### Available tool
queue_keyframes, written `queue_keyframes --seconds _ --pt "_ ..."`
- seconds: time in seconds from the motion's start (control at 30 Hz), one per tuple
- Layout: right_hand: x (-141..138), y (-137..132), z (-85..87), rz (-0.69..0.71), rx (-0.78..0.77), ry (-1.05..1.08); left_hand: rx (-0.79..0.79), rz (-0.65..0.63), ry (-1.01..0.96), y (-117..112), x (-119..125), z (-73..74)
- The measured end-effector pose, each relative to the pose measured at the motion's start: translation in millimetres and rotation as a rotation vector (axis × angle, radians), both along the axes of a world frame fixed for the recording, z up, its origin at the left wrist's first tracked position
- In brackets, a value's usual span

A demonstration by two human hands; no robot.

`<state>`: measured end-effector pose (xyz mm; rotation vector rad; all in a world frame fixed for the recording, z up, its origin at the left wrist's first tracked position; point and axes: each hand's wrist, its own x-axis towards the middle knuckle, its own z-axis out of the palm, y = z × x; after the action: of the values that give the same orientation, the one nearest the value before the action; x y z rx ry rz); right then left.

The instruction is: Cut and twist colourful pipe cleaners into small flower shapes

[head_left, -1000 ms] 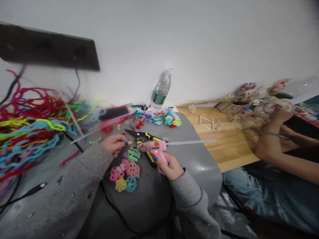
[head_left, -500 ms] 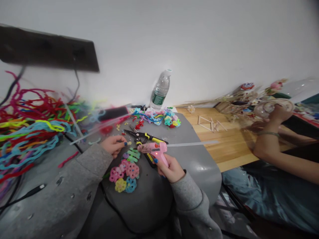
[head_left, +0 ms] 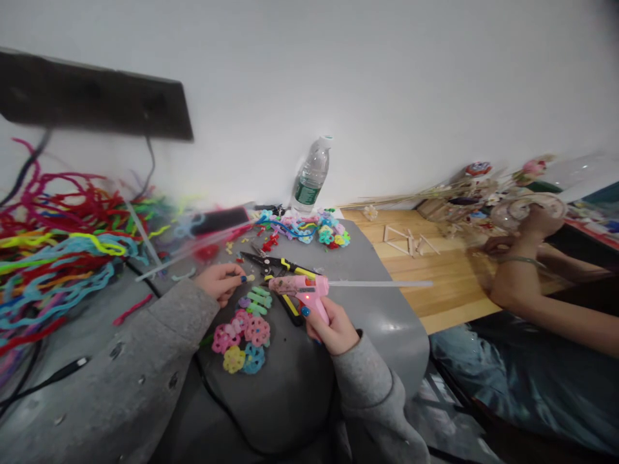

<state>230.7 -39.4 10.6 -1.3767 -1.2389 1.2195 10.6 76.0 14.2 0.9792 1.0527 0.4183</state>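
My right hand (head_left: 333,327) is wrapped round the grip of a pink glue gun (head_left: 302,288), its nozzle pointing left and a clear glue stick (head_left: 382,283) sticking out to the right. My left hand (head_left: 220,280) pinches a small pale piece (head_left: 250,278) just left of the nozzle. Below the hands lies a cluster of pipe-cleaner flowers (head_left: 244,338) in pink, yellow and blue with green loops (head_left: 258,298) on the grey table (head_left: 387,322).
Black and yellow pliers (head_left: 278,264) lie behind the gun. A heap of coloured pipe cleaners (head_left: 62,251) fills the left. More small flowers (head_left: 314,229) and a water bottle (head_left: 311,174) stand at the back. Another person's arm (head_left: 541,303) works at the wooden table (head_left: 435,270) on the right.
The glue gun has shifted slightly right and up, away from the left hand's piece. The left hand has stayed in place. The other person's hands moved a little.
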Motion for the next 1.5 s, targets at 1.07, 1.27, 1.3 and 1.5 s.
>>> queue_keyframes --seconds 1.07,1.27,1.3,1.5 --pt "3 -2 -8.7 0.055 0.076 0.078 0.014 -0.017 0.003 -2 -1 0.4" --pt "8 0 -11.7 0.067 0.11 0.117 0.029 -0.096 -0.007 3 -6 -5.5" --pt "10 0 -12.4 0.068 0.111 0.127 0.034 -0.103 -0.002 4 -5 -5.8" --pt "12 1 -14.0 0.063 0.105 0.15 0.052 -0.086 0.092 0 2 2.6"
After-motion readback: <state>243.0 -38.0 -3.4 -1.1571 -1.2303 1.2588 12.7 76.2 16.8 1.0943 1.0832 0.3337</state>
